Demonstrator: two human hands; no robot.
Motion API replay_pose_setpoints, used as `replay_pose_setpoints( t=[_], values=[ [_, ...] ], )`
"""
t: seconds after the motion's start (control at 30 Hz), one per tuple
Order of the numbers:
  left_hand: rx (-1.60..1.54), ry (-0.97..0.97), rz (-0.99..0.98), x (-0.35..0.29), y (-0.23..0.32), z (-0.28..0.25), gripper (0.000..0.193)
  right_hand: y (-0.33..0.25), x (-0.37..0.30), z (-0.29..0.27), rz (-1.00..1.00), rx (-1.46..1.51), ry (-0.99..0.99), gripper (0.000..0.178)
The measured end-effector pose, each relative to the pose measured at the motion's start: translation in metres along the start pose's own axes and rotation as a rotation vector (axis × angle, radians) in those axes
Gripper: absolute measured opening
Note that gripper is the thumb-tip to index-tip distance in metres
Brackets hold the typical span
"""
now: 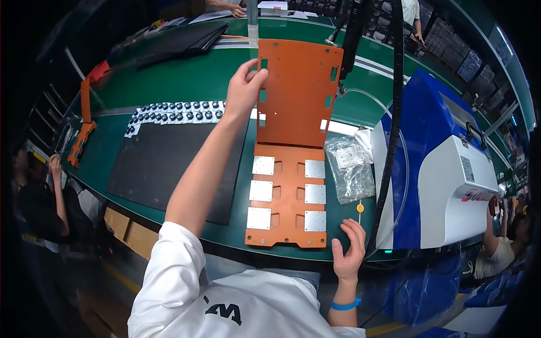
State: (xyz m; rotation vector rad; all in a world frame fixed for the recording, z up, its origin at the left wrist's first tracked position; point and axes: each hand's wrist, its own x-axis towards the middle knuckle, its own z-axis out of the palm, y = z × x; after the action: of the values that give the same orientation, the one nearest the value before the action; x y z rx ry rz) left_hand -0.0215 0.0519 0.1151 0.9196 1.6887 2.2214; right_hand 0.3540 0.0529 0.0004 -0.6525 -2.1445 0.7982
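Observation:
My left hand [243,85] grips the upper left edge of an orange lid plate [298,93], which stands raised and hinged open above an orange fixture plate [287,194]. The lower plate lies on the green table [186,79] and carries several square silver pieces in two columns. My right hand [348,250] rests open on the table's front edge, just right of the fixture's lower right corner, holding nothing. A blue band is on that wrist.
A black mat [169,169] lies left of the fixture, with a row of small black parts [174,112] behind it. A clear plastic bag [349,169] sits to the right, next to a blue and white machine [445,169]. A black cable [394,112] hangs down. Other people work around the table.

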Motion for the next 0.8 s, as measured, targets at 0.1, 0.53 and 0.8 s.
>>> replay_pose_setpoints(
  t=[0.1, 0.53, 0.8],
  values=[
    [0.083, -0.102, -0.066, -0.018, -0.012, -0.019, 0.049, 0.003, 0.001, 0.000, 0.019, 0.024, -0.018, 0.028],
    [0.087, -0.293, -0.250, -0.088, -0.032, -0.075, 0.043, 0.008, -0.009, 0.007, 0.162, 0.202, 0.062, 0.032],
    [0.810, -0.491, -0.399, -0.121, -0.029, -0.069, 0.035, -0.003, 0.000, 0.013, 0.195, 0.360, 0.152, 0.031]
  ],
)
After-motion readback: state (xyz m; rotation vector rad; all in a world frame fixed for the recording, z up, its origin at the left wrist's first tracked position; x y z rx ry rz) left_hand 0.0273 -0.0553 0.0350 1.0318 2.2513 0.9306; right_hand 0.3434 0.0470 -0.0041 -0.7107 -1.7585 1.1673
